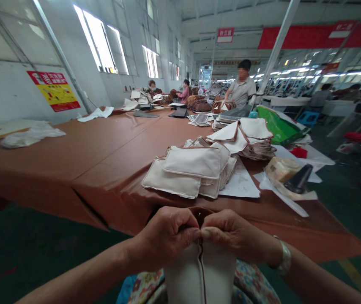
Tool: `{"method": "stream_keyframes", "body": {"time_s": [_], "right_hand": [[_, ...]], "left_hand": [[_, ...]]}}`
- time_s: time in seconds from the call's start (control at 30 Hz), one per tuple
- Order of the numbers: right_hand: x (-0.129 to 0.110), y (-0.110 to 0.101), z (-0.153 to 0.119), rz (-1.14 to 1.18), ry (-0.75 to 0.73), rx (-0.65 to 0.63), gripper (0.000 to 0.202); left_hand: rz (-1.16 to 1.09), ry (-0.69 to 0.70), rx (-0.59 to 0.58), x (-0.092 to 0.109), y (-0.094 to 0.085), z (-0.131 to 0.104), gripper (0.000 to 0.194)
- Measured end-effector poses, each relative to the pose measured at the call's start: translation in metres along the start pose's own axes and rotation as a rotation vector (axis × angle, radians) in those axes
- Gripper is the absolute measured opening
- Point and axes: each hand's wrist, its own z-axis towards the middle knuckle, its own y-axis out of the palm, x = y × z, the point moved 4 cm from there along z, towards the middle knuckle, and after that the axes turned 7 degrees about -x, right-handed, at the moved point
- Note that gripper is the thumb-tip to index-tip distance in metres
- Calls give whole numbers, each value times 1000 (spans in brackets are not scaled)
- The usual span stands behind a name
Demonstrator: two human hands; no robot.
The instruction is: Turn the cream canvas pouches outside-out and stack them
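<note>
A cream-white sewn fabric piece (183, 274) with a brown seam down its middle hangs over my lap, at the table's front edge. My left hand (170, 234) pinches its upper end just left of the seam. Right beside it, my right hand (231, 234) pinches the same end on the other side, and the thumbs meet at the seam. Brown material shows between and above the fingers. Just beyond my hands lies a stack of similar white sewn pieces (191, 162), with a second stack (253, 135) behind it to the right.
Brown sheeting covers the long table (104, 147). On its right stand a yellowish block (282, 169) and a dark cone-shaped object (299, 179) on paper. Farther back are a green bag (278, 124), a plastic bag (31, 133) at left, and a person (240, 90) standing across the table.
</note>
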Motion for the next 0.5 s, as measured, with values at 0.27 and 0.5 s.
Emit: {"method": "stream_keyframes", "body": {"time_s": [0.27, 0.5], "right_hand": [[13, -2, -1, 186, -46, -31, 36], [12, -4, -3, 271, -22, -82, 35]], "left_hand": [[-171, -121, -103, -8, 1, 1, 34], [-420, -230, -281, -10, 0, 2, 67]]}}
